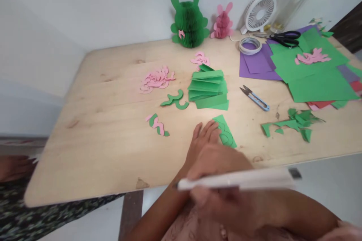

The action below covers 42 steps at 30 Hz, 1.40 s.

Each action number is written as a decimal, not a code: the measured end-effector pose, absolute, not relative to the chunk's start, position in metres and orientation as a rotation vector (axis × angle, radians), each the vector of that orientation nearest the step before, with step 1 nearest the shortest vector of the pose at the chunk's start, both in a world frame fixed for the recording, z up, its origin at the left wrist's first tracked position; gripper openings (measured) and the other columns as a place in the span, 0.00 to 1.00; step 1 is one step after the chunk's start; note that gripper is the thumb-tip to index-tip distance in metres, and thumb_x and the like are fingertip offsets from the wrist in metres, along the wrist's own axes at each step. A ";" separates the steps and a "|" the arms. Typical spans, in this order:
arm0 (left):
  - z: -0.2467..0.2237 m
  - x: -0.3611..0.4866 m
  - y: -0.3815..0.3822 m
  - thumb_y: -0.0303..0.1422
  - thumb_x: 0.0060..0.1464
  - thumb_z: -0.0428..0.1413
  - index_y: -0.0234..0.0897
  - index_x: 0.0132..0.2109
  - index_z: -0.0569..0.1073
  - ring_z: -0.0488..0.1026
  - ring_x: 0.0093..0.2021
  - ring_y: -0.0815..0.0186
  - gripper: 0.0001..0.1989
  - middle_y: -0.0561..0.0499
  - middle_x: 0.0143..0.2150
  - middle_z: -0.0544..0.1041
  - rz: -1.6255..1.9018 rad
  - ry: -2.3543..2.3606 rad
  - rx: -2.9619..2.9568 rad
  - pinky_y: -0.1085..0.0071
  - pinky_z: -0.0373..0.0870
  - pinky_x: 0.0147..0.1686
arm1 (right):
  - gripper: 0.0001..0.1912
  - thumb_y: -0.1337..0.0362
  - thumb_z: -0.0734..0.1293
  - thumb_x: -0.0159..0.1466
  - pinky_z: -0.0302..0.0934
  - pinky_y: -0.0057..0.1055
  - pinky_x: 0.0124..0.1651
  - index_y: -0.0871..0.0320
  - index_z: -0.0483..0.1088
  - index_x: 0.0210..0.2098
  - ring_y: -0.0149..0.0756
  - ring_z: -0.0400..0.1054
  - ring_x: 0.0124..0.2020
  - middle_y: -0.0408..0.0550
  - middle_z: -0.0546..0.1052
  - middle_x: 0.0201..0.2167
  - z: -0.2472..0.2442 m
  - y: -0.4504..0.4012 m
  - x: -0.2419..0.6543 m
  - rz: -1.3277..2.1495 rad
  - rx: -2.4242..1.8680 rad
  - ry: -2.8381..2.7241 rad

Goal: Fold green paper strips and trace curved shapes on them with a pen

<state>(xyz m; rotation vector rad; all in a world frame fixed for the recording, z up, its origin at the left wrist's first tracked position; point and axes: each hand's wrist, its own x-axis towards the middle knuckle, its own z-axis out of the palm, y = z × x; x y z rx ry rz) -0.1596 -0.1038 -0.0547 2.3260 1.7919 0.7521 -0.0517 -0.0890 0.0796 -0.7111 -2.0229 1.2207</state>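
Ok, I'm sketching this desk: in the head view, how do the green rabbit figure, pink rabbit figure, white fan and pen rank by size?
1. Green rabbit figure
2. White fan
3. Pink rabbit figure
Unranked: pen; it spans the widest, but it's held nearer the camera and blurred.

Pale wooden table point(107, 128) bearing green sheets point(319, 84), snips point(255, 98) and tape roll point(250, 46).

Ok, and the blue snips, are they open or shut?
Open: the snips lie on the table with their two blade tips apart.
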 end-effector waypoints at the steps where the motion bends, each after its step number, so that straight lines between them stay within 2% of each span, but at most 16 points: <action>1: -0.051 -0.159 -0.104 0.32 0.64 0.42 0.37 0.51 0.68 0.65 0.63 0.56 0.14 0.47 0.58 0.73 0.750 1.793 2.318 0.53 0.55 0.65 | 0.06 0.59 0.63 0.63 0.68 0.27 0.30 0.50 0.72 0.34 0.30 0.72 0.27 0.39 0.78 0.27 0.073 -0.085 -0.044 1.239 -0.713 -1.984; 2: -0.046 -0.159 -0.105 0.32 0.65 0.42 0.36 0.51 0.68 0.65 0.63 0.56 0.14 0.46 0.58 0.73 0.745 1.787 2.308 0.53 0.55 0.65 | 0.06 0.61 0.63 0.64 0.67 0.26 0.29 0.52 0.71 0.34 0.30 0.72 0.27 0.40 0.78 0.27 0.064 -0.081 -0.033 1.215 -0.819 -1.880; 4: -0.036 -0.158 -0.107 0.37 0.63 0.48 0.33 0.52 0.67 0.64 0.63 0.54 0.15 0.40 0.58 0.72 0.739 1.752 2.270 0.50 0.54 0.65 | 0.04 0.64 0.64 0.63 0.67 0.26 0.32 0.54 0.72 0.33 0.31 0.73 0.29 0.42 0.78 0.27 0.045 -0.074 -0.008 1.049 -1.109 -1.750; 6: -0.028 -0.157 -0.107 0.38 0.61 0.51 0.32 0.53 0.67 0.63 0.64 0.54 0.17 0.38 0.59 0.71 0.722 1.736 2.242 0.50 0.53 0.65 | 0.06 0.62 0.65 0.63 0.67 0.27 0.34 0.55 0.72 0.31 0.32 0.73 0.29 0.42 0.78 0.27 0.027 -0.069 0.013 0.951 -1.329 -1.737; 9: -0.025 -0.158 -0.107 0.38 0.61 0.52 0.32 0.53 0.66 0.61 0.65 0.55 0.17 0.38 0.59 0.71 0.696 1.738 2.215 0.51 0.51 0.66 | 0.09 0.59 0.66 0.63 0.65 0.28 0.31 0.56 0.72 0.30 0.34 0.72 0.28 0.44 0.77 0.26 0.009 -0.070 0.026 0.923 -1.472 -1.755; 14: -0.025 -0.158 -0.106 0.38 0.61 0.53 0.32 0.53 0.66 0.61 0.65 0.54 0.17 0.38 0.60 0.70 0.679 1.732 2.212 0.51 0.50 0.66 | 0.08 0.59 0.66 0.62 0.64 0.28 0.31 0.56 0.72 0.30 0.34 0.71 0.27 0.44 0.77 0.26 0.002 -0.073 0.018 0.828 -1.464 -1.804; 20: -0.023 -0.158 -0.106 0.37 0.61 0.52 0.32 0.54 0.66 0.60 0.65 0.55 0.18 0.39 0.60 0.70 0.662 1.730 2.207 0.51 0.50 0.66 | 0.11 0.58 0.65 0.62 0.59 0.27 0.24 0.56 0.72 0.28 0.31 0.64 0.20 0.43 0.75 0.21 -0.001 -0.071 0.016 0.677 -1.481 -1.875; 30: -0.023 -0.158 -0.105 0.37 0.62 0.52 0.32 0.54 0.66 0.60 0.65 0.55 0.17 0.39 0.60 0.70 0.675 1.730 2.214 0.52 0.50 0.66 | 0.09 0.59 0.65 0.62 0.56 0.27 0.21 0.56 0.72 0.29 0.30 0.64 0.19 0.42 0.75 0.21 -0.004 -0.072 0.015 0.644 -1.436 -1.922; 42: -0.024 -0.158 -0.106 0.38 0.61 0.52 0.32 0.54 0.66 0.61 0.65 0.54 0.17 0.39 0.59 0.71 0.676 1.734 2.218 0.50 0.52 0.65 | 0.06 0.63 0.66 0.61 0.62 0.27 0.26 0.56 0.72 0.28 0.32 0.69 0.23 0.43 0.77 0.23 0.009 -0.071 0.009 0.726 -1.437 -1.814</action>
